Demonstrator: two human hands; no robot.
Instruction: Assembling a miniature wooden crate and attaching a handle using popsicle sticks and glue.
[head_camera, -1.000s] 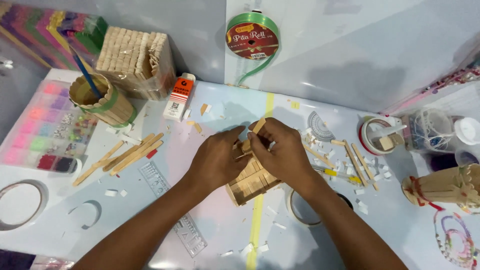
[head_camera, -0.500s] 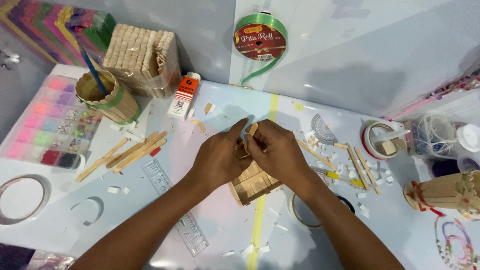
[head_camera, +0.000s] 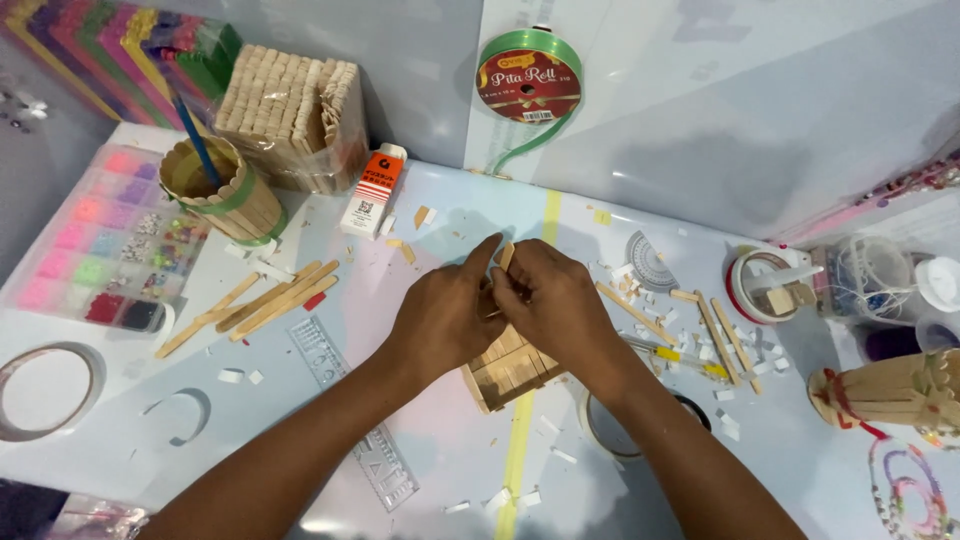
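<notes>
Both hands met at the table's centre above a small box built of pale wooden craft sticks (head_camera: 510, 368). The left hand (head_camera: 440, 322) and right hand (head_camera: 553, 305) pinched a short wooden stick piece (head_camera: 506, 256) between narrow fingertips. Loose craft sticks (head_camera: 262, 303) lay left; a green ribbon spool (head_camera: 528, 82) stood far.

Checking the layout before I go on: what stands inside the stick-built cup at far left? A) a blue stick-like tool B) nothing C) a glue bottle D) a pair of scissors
A: a thin blue tool leans up out of the cup; the orange-capped glue bottle lies apart on the table, to its right.
</notes>
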